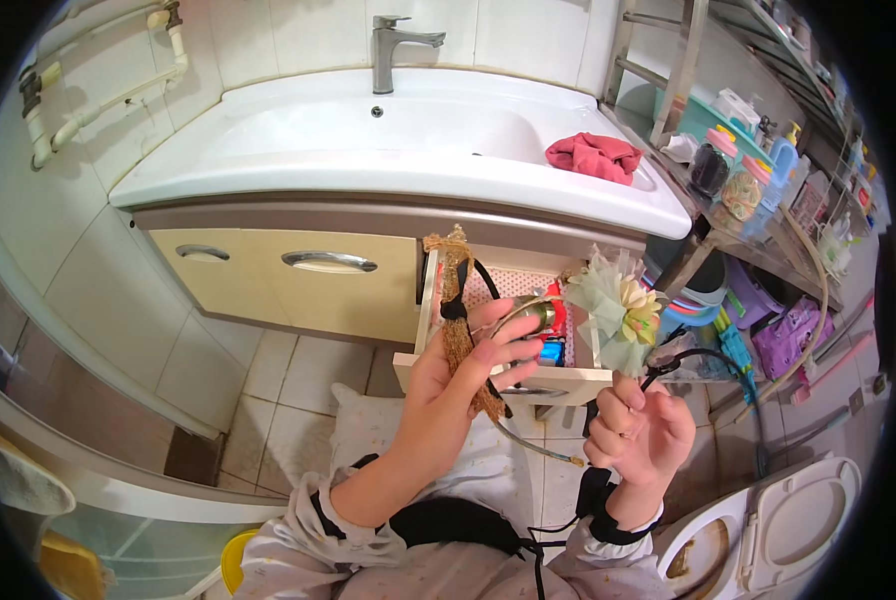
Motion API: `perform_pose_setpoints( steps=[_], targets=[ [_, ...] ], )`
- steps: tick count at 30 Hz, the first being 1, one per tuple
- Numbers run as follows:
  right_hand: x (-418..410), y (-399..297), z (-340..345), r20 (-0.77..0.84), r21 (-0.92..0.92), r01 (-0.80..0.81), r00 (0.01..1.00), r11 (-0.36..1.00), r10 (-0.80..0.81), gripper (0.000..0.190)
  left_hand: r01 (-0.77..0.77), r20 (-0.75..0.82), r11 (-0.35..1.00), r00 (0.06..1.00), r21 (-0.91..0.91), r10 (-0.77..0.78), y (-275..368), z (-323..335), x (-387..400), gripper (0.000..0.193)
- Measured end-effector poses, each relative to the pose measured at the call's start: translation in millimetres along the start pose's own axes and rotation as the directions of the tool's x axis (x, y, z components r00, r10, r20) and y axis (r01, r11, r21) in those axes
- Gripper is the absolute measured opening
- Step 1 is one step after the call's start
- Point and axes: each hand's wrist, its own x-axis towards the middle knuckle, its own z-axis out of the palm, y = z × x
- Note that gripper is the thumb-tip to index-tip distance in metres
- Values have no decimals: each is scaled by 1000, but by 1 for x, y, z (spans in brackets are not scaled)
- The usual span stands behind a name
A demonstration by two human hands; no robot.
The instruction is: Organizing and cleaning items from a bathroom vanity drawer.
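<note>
My left hand point(448, 382) holds a bundle of hair bands above the drawer. In it are a woven brown band point(459, 349) with frayed ends, a black knotted band point(455, 307) and a thin pale cord-like hoop point(534, 444). My right hand point(635, 427), fingers curled, grips the lower edge of a fabric flower point(639, 315) with pale green tulle. A black knotted band point(665, 365) runs beside those fingers; whether it is gripped too, I cannot tell. Below the left hand is the pulled-out drawer point(414, 367), lined with dotted pink paper.
Inside the drawer lie a red item point(559, 307) and a blue packet point(551, 351). Above is a white washbasin point(388, 169) with a red cloth point(594, 156) and a faucet point(384, 56). A metal rack point(680, 75) with jars stands right, a toilet point(748, 517) lower right.
</note>
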Motion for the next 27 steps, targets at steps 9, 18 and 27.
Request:
perform_pose_setpoints(
  steps=[9, 18, 27],
  targets=[
    [-22, -20, 10, -216, -259, 161, 951, 952, -219, 25, 80, -88, 988, 992, -133, -93, -1, -6, 10, 15],
    [-31, -32, 0, -451, -718, 61, 719, 694, -530, 20, 76, 14, 994, 997, -72, -75, 8, -15, -3, 9],
    [-36, -56, -13, -321, -852, -519, 622, -71, -714, 24, 150, 135, 981, 977, 123, -167, 12, 11, -33, 11]
  ],
)
